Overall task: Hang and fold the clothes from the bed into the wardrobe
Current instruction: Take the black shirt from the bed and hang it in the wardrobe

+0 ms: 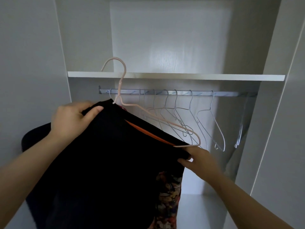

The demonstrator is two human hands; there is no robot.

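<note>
A black garment (105,156) with an orange inner edge (148,134) hangs over a pale pink wire hanger (123,76), whose hook points up in front of the wardrobe shelf. My left hand (72,119) grips the garment's upper left edge near the hanger's neck. My right hand (198,160) pinches the garment's right corner just under the hanger's right end. A floral patterned cloth (168,195) shows below the black fabric.
A metal rail (222,93) runs under a white shelf (181,76) in the open wardrobe. Several bare grey wire hangers (212,123) hang on the rail, with more bunched at its right end (241,129). A dark rounded object (35,138) sits at the left.
</note>
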